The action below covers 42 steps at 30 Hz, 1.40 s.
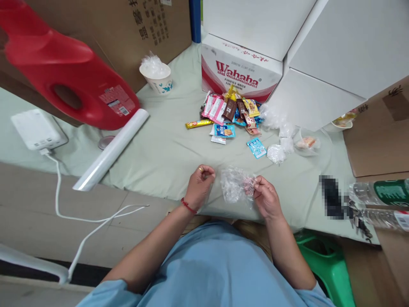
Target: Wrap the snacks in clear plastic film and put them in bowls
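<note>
My right hand (267, 197) pinches the edge of a crumpled clear plastic bag (234, 185), which hangs over the near part of the cloth-covered table. To the left of the bag is my left hand (200, 185), its fingers closed in a pinch. Whatever those fingers hold is too transparent to make out. Beyond both hands lies a pile of small wrapped snacks (229, 108), with a blue packet (256, 147) apart from it. Right of that packet sit a crumpled plastic wad (275, 154) and a clear bag with some food inside (307, 143).
A red jug (79, 85) and a white roll (111, 149) occupy the left side. A paper cup (156, 76) holds crumpled plastic. The Wahaha box (239, 68) stands behind the snacks. Plastic bottles (380, 192) and keys (361, 224) lie at right, above a green stool (332, 264).
</note>
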### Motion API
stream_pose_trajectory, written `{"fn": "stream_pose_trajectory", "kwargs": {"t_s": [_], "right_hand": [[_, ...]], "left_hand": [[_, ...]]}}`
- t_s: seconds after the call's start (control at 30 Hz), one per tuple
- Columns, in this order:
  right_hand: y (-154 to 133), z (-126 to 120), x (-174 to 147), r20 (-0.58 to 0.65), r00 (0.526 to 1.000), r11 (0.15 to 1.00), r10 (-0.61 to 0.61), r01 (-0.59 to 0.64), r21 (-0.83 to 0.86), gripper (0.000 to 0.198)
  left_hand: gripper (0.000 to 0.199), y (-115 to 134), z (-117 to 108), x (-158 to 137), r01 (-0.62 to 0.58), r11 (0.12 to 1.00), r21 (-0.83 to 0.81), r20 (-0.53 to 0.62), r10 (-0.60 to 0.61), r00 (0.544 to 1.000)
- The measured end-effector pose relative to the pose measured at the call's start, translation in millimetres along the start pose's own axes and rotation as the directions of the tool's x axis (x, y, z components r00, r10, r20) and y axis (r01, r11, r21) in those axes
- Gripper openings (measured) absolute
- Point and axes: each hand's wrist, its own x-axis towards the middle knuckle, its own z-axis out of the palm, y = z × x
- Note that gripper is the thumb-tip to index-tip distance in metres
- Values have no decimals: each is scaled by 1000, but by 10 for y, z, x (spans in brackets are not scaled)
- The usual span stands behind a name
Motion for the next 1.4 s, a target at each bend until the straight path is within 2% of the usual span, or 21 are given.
{"fn": "stream_pose_trajectory", "kwargs": {"t_s": [0.1,0.23,0.33,0.4,0.47,0.57,0.7,0.77,0.9,1.1,1.2,1.27,1.33,1.37,1.4], "right_hand": [[21,45,-18,-18,998,998,-59,60,11,15],[63,113,-31,38,998,998,-56,56,2,16],[83,137,-27,34,998,998,-49,48,29,20],[87,119,-19,19,999,998,-33,32,45,24],[81,74,-12,1,1000,999,-14,14,36,28],[56,-24,-8,-46,999,999,-23,24,21,29],[7,-167,-6,-103,994,999,-46,47,8,30],[-11,-241,-3,-127,990,999,-52,52,-7,30],[-25,-390,9,-172,984,999,-38,37,-12,32],[-49,-546,108,-196,980,997,-24,9,-74,35],[-112,-557,228,-212,972,984,-101,65,-167,38],[-193,-525,283,-260,939,947,-226,149,-284,40],[-294,-444,272,-309,874,879,-375,230,-418,40],[-343,-382,238,-307,857,854,-413,248,-457,38],[-387,-307,189,-284,869,851,-405,245,-465,36]], "left_hand": [[25,41,44,-98,-44,996,78,13,43,999],[37,97,208,-246,-30,977,210,209,-15,978],[31,77,340,-287,-152,938,312,307,52,950],[24,37,382,-273,-180,933,313,335,69,940],[21,-5,373,-232,-119,958,260,325,30,945],[26,-34,281,-144,-4,990,139,235,-29,972],[34,32,84,-33,56,996,-69,81,-51,995],[37,99,-24,15,86,976,-203,44,-78,996],[34,231,-231,106,67,909,-411,21,-64,998],[28,305,-366,197,41,877,-480,41,-24,999],[32,315,-306,181,-25,902,-430,33,43,999],[31,335,-248,127,-156,935,-318,0,165,986],[24,368,-202,36,-336,937,-97,10,339,941],[20,385,-184,-20,-423,905,50,62,419,906],[17,398,-167,-79,-498,845,195,151,476,866]]}}
